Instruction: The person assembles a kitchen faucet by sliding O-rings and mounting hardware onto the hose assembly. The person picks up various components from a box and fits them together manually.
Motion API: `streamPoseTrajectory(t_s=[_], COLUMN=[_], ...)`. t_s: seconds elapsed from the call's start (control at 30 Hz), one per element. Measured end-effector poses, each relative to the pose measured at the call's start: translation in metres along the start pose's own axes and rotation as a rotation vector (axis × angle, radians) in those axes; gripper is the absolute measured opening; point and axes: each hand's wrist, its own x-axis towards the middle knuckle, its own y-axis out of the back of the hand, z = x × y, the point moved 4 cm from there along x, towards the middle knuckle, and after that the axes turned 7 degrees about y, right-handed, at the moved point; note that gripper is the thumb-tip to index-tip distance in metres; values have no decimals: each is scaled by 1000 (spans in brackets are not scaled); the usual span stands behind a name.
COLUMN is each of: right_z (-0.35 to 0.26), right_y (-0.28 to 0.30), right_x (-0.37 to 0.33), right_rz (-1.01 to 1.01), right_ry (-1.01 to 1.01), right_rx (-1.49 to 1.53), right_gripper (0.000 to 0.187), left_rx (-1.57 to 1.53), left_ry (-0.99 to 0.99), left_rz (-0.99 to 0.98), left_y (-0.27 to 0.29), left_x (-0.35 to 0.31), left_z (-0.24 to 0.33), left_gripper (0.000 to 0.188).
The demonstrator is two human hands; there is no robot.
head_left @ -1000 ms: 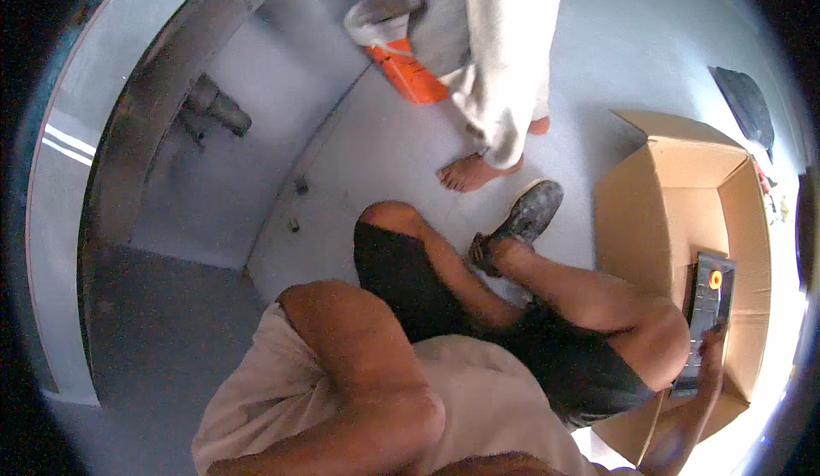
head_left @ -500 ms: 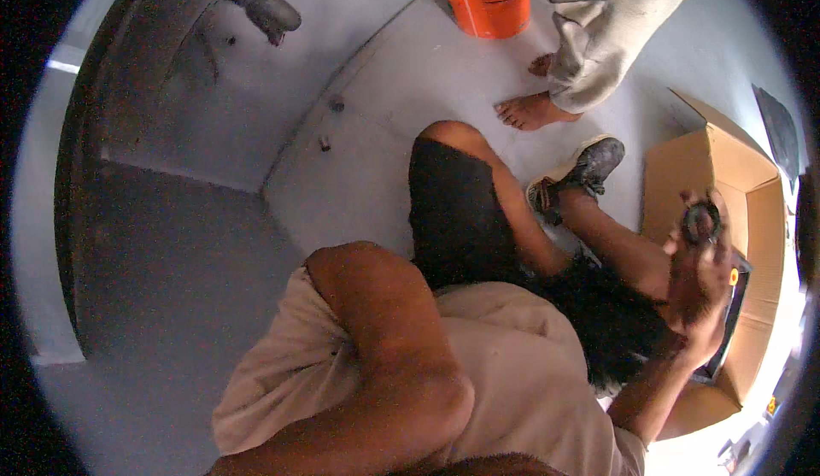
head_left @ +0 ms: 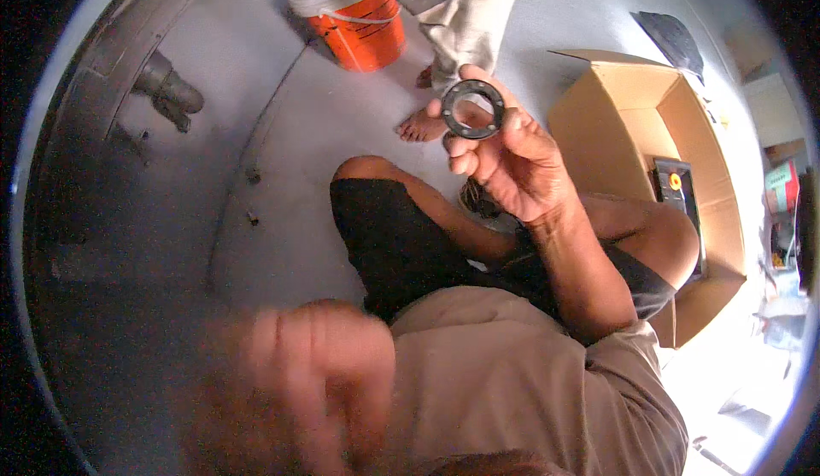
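The right hand (head_left: 523,168) had its grip clamped on a black ring (head_left: 475,134) by its edge; the left hand (head_left: 320,361) was too blurred to tell its grip.

Right hand (head_left: 523,167) off the box (head_left: 598,121) now: raised, well left of it, black ring (head_left: 451,121) in its grip. Left hand (head_left: 320,361) came into view, near left, blurred.

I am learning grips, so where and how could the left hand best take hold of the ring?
Probably the left hand should pinch the ring at its upper-left rim, coming from the left: the open middle could admit a finger, and the right hand crowds the right and lower edges.
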Motion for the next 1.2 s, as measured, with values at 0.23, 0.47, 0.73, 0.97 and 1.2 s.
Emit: streamPoseTrajectory(t_s=[0.23, 0.47, 0.73, 0.97, 1.2], right_z=[9, 18, 5, 3, 6], right_y=[-1, -15, -47, -52, -51], right_x=[7, -7, -28, -47, -54], right_rz=[-25, 93, 236, 293, 272], right_ry=[52, 91, 479, 788, 797], right_rx=[-74, -195, -865, -1417, -1422], right_gripper=[64, 34, 16, 67, 90], left_rx=[-466, -589, -823, -1071, -1008], left_ry=[760, 933, 1113, 1246, 1270], left_rz=[52, -136, -10, -53, -82], left_y=[-93, -86, -99, -103, -106], left_x=[-67, -69, -81, -94, -99], left_z=[-86, -84, -76, -54, -53], left_gripper=[22, 19, 18, 26, 26])
